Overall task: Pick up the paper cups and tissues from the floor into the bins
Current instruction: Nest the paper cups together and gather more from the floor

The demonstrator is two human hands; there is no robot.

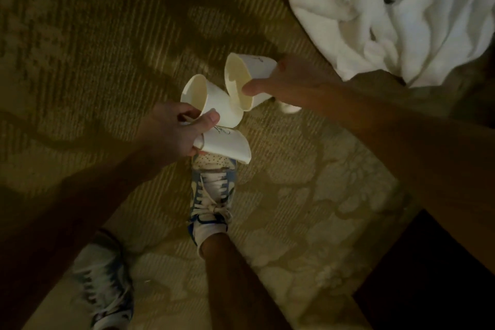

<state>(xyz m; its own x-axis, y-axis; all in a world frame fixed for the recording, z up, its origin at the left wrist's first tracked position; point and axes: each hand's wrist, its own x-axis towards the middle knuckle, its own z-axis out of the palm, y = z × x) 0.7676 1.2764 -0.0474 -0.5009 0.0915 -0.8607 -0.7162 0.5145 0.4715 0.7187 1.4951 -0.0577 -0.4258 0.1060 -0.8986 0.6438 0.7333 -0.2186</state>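
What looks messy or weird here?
A small white crumpled lump, maybe a tissue, lies on the patterned beige carpet just beside the right hand. The rumpled white bedding is heaped at the upper right. The white paper cup in that hand looks empty; nothing looks spilled.

Dim and yellow-tinted; brightest on bedding [388,21] beyond the right hand [292,80]; dark shadows over carpet [80,35] past the left hand [171,134]; smeared toward corners.
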